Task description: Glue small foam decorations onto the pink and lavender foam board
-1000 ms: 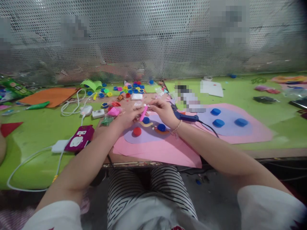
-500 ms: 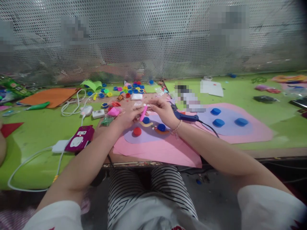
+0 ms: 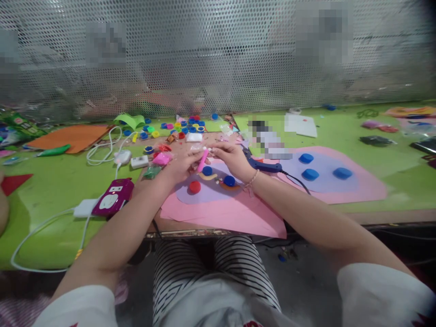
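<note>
1. Almost nothing moves since the earlier frame: the pink stick shifts very slightly left, and the fingertips of the right hand come a touch closer to its far end. The caps and papers lie as they do there.
2. The left hand is closed on the stick, which tilts with its far end to the right, above the far part of the near purple paper. The right hand is pinched narrow on a small white bit, just beside the stick's white tip. Whether the two white parts touch is too small to tell.
3. On the purple paper, which lies over pink paper, a red cap sits to the left and two blue caps sit farther off and to the right. A curved cream strip lies at one blue cap and an orange strip at the other; no strip shows at the red one.
4. Judging by this, the work is partway: the layout is down, while the stick is in the hands and off the paper. Whether any piece is fixed cannot be told.
5. The right-hand sheet bears three blue caps with no strips, so it seems less advanced.
6. A blue-handled tool lies between the two sheets, held by neither hand.
</note>
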### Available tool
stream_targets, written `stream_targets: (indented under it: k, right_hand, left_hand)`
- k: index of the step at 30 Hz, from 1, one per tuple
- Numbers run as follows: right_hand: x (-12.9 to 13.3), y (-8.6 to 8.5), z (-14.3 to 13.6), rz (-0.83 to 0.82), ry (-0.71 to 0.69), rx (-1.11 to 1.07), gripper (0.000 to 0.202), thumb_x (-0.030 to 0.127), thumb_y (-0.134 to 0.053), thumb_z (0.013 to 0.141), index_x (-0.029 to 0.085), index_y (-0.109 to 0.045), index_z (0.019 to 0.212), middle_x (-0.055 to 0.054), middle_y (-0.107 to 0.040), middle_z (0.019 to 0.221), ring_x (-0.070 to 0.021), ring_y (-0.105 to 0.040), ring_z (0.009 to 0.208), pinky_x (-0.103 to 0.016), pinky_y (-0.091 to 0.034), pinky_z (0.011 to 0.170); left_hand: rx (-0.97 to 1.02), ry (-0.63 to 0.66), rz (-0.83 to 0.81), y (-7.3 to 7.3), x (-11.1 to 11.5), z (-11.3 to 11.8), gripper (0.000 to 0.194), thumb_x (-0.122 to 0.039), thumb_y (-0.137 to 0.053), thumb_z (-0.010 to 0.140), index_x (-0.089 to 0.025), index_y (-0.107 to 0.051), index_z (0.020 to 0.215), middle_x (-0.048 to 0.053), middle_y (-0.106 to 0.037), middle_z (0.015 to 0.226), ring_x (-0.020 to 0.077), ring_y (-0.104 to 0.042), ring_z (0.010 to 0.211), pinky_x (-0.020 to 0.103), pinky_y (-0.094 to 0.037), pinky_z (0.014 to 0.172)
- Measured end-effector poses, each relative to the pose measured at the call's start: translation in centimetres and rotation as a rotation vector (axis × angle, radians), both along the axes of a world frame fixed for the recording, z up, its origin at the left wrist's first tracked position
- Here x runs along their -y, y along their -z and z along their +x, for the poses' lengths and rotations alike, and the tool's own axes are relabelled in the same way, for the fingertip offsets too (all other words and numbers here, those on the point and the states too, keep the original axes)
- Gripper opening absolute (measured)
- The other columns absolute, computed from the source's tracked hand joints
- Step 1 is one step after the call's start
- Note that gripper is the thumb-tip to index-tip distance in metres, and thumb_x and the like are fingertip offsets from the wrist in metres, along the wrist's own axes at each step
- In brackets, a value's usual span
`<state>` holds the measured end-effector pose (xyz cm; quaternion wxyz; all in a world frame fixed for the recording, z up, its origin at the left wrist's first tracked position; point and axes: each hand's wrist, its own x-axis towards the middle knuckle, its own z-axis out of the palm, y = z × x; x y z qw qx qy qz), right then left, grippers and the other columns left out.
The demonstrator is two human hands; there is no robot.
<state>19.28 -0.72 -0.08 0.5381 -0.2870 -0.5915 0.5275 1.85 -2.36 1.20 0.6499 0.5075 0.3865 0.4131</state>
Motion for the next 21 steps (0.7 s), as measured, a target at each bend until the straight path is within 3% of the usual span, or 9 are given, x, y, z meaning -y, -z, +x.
stream_targets:
  k: [5, 10, 21]
  right_hand:
    - [-0.31, 0.38, -0.13, -0.211, -0.126, -0.099, 0.031, 0.045, -0.078, 0.061, 0.020, -0.069, 0.077, 0.000, -0.068, 0.079, -0.0114, -0.062, 0.076, -0.027, -0.051, 0.076]
    - [0.01, 0.24, -0.34, -0.224, -0.176, -0.124, 0.031, 0.044, -0.079, 0.060, 0.019, -0.068, 0.073, 0.000, -0.066, 0.075, -0.0098, -0.060, 0.071, -0.026, -0.051, 0.074]
    - [-0.03, 0.30, -0.36, -0.221, -0.132, -0.075, 0.030, 0.042, -0.080, 0.059, 0.018, -0.070, 0.074, 0.000, -0.067, 0.074, -0.0084, -0.059, 0.067, -0.023, -0.049, 0.067]
  left_hand:
    - [-0.002, 0.013, 0.015, 0.42, -0.26, -0.18, 0.024, -0.036, -0.069, 0.072, -0.014, -0.066, 0.081, 0.001, -0.063, 0.065, 0.0036, -0.041, 0.044, 0.019, -0.029, 0.042]
    - [-0.024, 0.010, -0.001, 0.48, -0.25, -0.16, 0.027, -0.038, -0.072, 0.069, -0.016, -0.066, 0.084, 0.000, -0.062, 0.066, 0.0034, -0.041, 0.045, 0.017, -0.030, 0.044]
    - [-0.039, 0.027, 0.014, 0.60, -0.21, -0.10, 0.028, -0.038, -0.069, 0.072, -0.015, -0.066, 0.087, 0.003, -0.063, 0.070, 0.0031, -0.042, 0.045, 0.018, -0.027, 0.044]
